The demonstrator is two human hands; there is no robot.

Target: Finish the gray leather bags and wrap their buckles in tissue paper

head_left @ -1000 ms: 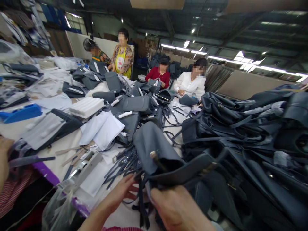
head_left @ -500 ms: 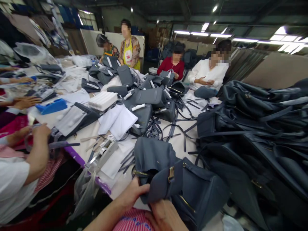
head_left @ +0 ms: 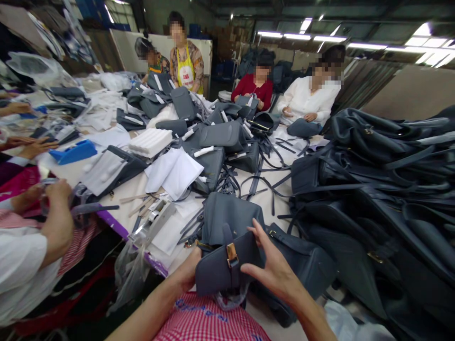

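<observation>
slate-grey buckled backpack [head_left: 231, 213] at the table's [head_left: 282, 204] near edge, probably kept close for handling; left hand [head_left: 190, 269] grips its flap's side, seemingly steadying it; right hand's [head_left: 272, 265] fingers spread loose by the other end.

lit strip lights [head_left: 296, 36], pale partition board [head_left: 124, 49], dark ceiling [head_left: 355, 10], whitish table [head_left: 284, 203]
</observation>
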